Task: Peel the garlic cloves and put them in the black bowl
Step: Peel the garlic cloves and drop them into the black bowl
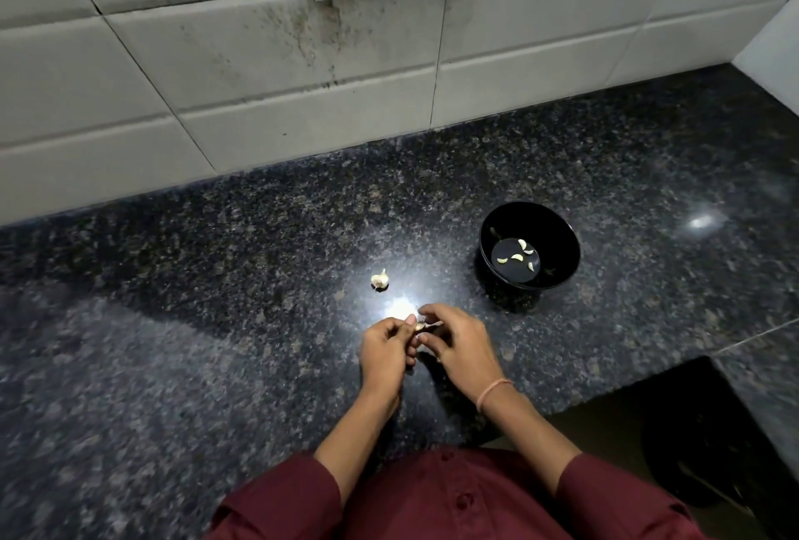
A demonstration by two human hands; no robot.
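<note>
I get a dim picture. One hard glare patch burns on the polished countertop point(216, 280) at centre frame, with a smaller glint at mid right. The black bowl point(557, 236) nearly merges with the dark stone. The tiled wall point(259, 63) bows toward the edges, and the lower left looks smeared.

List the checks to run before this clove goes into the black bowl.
1. Grip: ok, left hand and right hand both pinch the clove.
2. Skin fully off: cannot tell, fingers hide it.
3. Target: ok, black bowl upright, mouth open.
4. Room inside: ok, only a few peeled cloves on its bottom.
5. Path: ok, bare countertop between hands and bowl.
</note>
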